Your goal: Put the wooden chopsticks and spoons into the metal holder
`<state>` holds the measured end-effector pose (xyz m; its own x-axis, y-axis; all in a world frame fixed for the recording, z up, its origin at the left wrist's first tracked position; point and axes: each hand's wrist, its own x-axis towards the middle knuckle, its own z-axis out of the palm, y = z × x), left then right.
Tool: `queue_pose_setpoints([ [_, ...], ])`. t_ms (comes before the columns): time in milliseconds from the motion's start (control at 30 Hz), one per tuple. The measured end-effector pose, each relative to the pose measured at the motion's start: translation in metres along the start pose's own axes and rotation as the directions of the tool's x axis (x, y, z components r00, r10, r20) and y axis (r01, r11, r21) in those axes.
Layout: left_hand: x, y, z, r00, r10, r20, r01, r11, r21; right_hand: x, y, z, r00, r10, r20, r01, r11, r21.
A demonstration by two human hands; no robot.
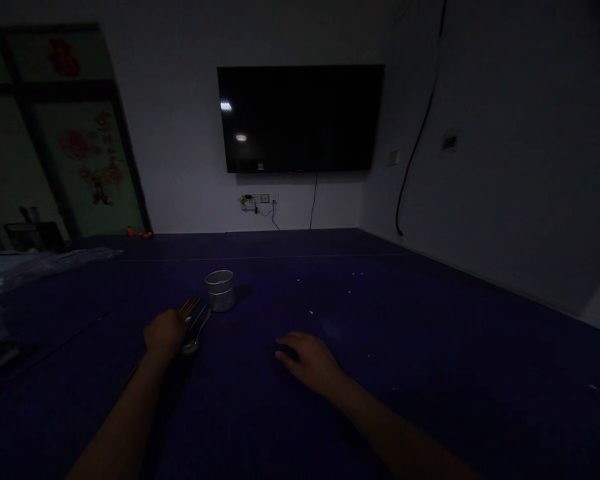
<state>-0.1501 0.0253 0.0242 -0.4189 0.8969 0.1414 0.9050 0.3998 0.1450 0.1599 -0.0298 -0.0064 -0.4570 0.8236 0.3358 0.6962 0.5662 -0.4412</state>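
Note:
My left hand (164, 335) is closed around several brown chopsticks (191, 306), whose ends stick out past its far side. Just right of that hand, a metal spoon (193, 345) lies on the dark blue surface, with another thin metal utensil handle (199, 316) close alongside. It is too dark to make out the kind of that second utensil. A silvery cylindrical cup (221, 293) stands upright beyond the handles. My right hand (310, 361) rests low over the surface to the right, holding nothing, thumb and fingers apart.
Small white scraps (311, 312) dot the blue surface (430, 347). Clear plastic sheeting (45, 265) lies at the left. Small orange objects (145, 234) sit at the far edge. A television (303, 120) hangs on the back wall, and a black cable (420, 133) runs down the right wall.

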Motion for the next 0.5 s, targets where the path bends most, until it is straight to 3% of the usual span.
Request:
queue_pose_setpoints([
  [200,0.0014,0.0009,0.0002,0.999,-0.003,0.047,0.005,0.999,-0.04,-0.0001,0.0005,0.0,1.0,0.0,0.0,0.0,1.0,0.008],
  [500,0.0086,-0.0007,0.0078,0.999,0.041,-0.005,-0.041,0.987,-0.156,0.0,0.0033,0.0031,1.0,-0.002,-0.01,0.002,1.0,0.018],
])
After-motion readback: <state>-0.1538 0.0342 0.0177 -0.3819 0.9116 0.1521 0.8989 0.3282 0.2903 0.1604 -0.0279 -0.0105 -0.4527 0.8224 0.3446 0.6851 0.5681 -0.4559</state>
